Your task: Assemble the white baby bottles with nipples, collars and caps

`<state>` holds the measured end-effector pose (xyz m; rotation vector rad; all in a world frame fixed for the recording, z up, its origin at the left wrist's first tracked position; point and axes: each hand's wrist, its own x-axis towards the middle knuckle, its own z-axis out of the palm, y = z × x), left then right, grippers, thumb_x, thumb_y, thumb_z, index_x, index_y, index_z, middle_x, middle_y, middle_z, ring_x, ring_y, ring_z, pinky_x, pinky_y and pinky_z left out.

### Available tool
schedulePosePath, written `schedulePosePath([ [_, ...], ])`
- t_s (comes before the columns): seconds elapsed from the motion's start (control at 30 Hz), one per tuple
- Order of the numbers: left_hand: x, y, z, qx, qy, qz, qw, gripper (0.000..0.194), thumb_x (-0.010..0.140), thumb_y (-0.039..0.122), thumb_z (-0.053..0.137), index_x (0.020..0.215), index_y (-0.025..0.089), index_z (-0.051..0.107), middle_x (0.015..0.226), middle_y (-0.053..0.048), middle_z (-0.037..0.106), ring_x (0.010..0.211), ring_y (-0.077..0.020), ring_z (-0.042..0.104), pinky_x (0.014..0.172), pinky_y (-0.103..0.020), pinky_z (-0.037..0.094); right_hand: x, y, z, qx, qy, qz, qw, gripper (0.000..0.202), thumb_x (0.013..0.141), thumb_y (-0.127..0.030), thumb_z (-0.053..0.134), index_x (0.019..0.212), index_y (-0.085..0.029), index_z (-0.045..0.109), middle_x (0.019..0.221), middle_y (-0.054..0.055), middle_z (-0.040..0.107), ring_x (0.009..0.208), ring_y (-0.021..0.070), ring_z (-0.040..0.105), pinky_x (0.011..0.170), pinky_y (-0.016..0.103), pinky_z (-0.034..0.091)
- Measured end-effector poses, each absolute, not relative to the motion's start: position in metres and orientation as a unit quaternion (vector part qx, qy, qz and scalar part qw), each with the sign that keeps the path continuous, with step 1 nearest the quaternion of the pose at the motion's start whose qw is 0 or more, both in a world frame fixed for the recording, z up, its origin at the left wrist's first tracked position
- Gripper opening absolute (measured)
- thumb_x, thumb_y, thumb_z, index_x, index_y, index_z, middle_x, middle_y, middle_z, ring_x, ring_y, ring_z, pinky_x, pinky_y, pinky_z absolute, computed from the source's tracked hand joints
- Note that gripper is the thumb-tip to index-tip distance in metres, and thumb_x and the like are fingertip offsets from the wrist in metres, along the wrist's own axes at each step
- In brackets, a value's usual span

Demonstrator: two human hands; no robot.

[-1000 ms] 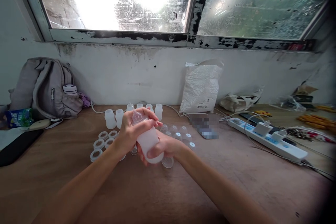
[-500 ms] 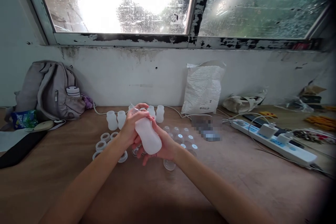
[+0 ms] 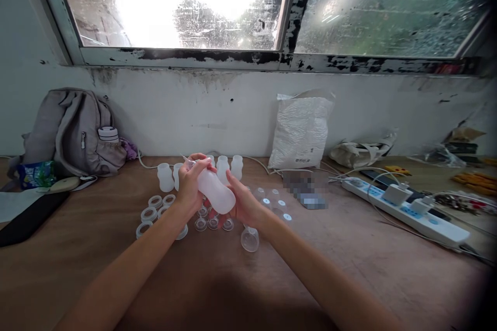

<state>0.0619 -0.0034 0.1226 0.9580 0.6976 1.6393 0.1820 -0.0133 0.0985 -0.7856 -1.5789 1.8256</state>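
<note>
A frosted white baby bottle [image 3: 217, 195] with a pinched waist lies tilted between my hands, its base toward the lower right. My left hand [image 3: 190, 182] is closed around its upper end, where a thin clear tip sticks out. Against the base rests my right hand [image 3: 249, 204], fingers curled underneath and thumb raised alongside. Several matching bottles [image 3: 165, 178] stand behind my hands. White rings [image 3: 149, 214] lie to the left, partly covered by my left forearm. Small clear teats [image 3: 201, 224] sit below the held bottle. A clear dome cap [image 3: 249, 239] lies by my right wrist.
Small clear pieces with white discs [image 3: 282, 202] lie right of my right hand. A white power strip [image 3: 407, 212] with cables stretches across the right side. A white padded bag [image 3: 301, 132] leans on the wall. A grey backpack [image 3: 73, 134] and black pouch [image 3: 33, 220] are left.
The bottle has tipped flatter and shifted slightly up and left. My right hand has slid from its side toward the base, with its thumb now lifted.
</note>
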Motion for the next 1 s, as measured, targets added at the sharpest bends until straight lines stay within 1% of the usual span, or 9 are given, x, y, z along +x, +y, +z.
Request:
schedulePosePath([
  [0.07,0.061,-0.005,0.124,0.4,0.286,0.677,0.547,0.023,0.061,0.026,0.063,0.078,0.019,0.049,0.054,0.006,0.054,0.044,-0.0085,0.052,0.047,-0.02,0.042,0.184,-0.012,0.097,-0.246,-0.541,0.768,0.24,0.061,0.077,-0.066,0.022,0.091,-0.014,0.052,0.076,0.006,0.057,0.056,0.0158,0.055,0.046,0.029,0.046],
  [0.13,0.061,-0.006,0.125,0.402,0.278,0.683,0.543,0.023,0.061,0.025,0.063,0.079,0.02,0.05,0.054,0.006,0.054,0.046,-0.0088,0.053,0.047,-0.02,0.042,0.187,-0.011,0.097,-0.241,-0.529,0.778,0.237,0.054,0.079,-0.061,0.03,0.091,-0.013,0.052,0.072,0.005,0.056,0.053,0.013,0.052,0.046,0.026,0.045],
  [0.33,0.064,-0.001,0.124,0.395,0.282,0.72,0.497,0.023,0.058,0.024,0.066,0.074,0.017,0.051,0.057,0.004,0.054,0.055,-0.0096,0.055,0.052,-0.019,0.041,0.193,-0.007,0.105,-0.349,-0.645,0.592,0.334,0.042,0.069,-0.047,0.058,0.095,-0.015,0.055,0.074,0.003,0.053,0.06,0.0128,0.05,0.046,0.023,0.042],
  [0.4,0.064,0.003,0.123,0.376,0.294,0.715,0.51,0.024,0.057,0.025,0.066,0.075,0.017,0.051,0.058,0.004,0.054,0.055,-0.0095,0.055,0.053,-0.019,0.04,0.193,-0.006,0.105,-0.405,-0.708,0.458,0.354,0.043,0.066,-0.046,0.061,0.098,-0.018,0.055,0.08,0.004,0.053,0.065,0.0154,0.052,0.05,0.026,0.044],
  [0.53,0.061,0.012,0.119,0.342,0.321,0.669,0.577,0.025,0.055,0.024,0.065,0.077,0.017,0.054,0.07,0.002,0.056,0.062,-0.0095,0.054,0.055,-0.019,0.04,0.191,-0.003,0.098,-0.493,-0.751,0.027,0.439,0.034,0.065,-0.026,0.061,0.098,-0.02,0.054,0.099,0.008,0.049,0.087,0.0233,0.049,0.073,0.036,0.044],
  [0.63,0.059,0.018,0.114,0.361,0.348,0.624,0.599,0.024,0.057,0.03,0.064,0.075,0.017,0.055,0.075,0.0,0.055,0.066,-0.01,0.052,0.057,-0.02,0.04,0.193,0.001,0.091,-0.496,-0.73,-0.14,0.449,0.032,0.066,-0.013,0.054,0.097,-0.018,0.051,0.101,0.009,0.051,0.094,0.0252,0.043,0.082,0.038,0.039],
  [0.73,0.055,0.021,0.112,0.437,0.384,0.581,0.57,0.027,0.061,0.04,0.061,0.075,0.017,0.055,0.075,0.0,0.054,0.065,-0.0098,0.05,0.057,-0.021,0.038,0.202,0.011,0.088,-0.513,-0.705,-0.157,0.463,0.03,0.066,-0.016,0.055,0.096,-0.018,0.049,0.091,0.008,0.054,0.085,0.0246,0.045,0.077,0.037,0.041],
  [0.87,0.045,0.018,0.119,0.605,0.437,0.477,0.464,0.034,0.068,0.052,0.052,0.071,0.018,0.056,0.07,0.0,0.052,0.063,-0.0108,0.048,0.056,-0.022,0.036,0.218,0.024,0.094,-0.53,-0.661,-0.153,0.509,0.033,0.069,-0.033,0.059,0.097,-0.018,0.049,0.092,0.009,0.053,0.085,0.0256,0.047,0.076,0.039,0.04],
  [1.0,0.036,0.007,0.13,0.809,0.429,0.164,0.367,0.043,0.061,0.055,0.058,0.087,0.022,0.06,0.066,0.001,0.052,0.059,-0.0124,0.048,0.048,-0.021,0.033,0.23,0.028,0.102,-0.543,-0.637,-0.147,0.526,0.04,0.069,-0.042,0.06,0.098,-0.016,0.051,0.096,0.01,0.053,0.088,0.0263,0.048,0.077,0.039,0.04],
])
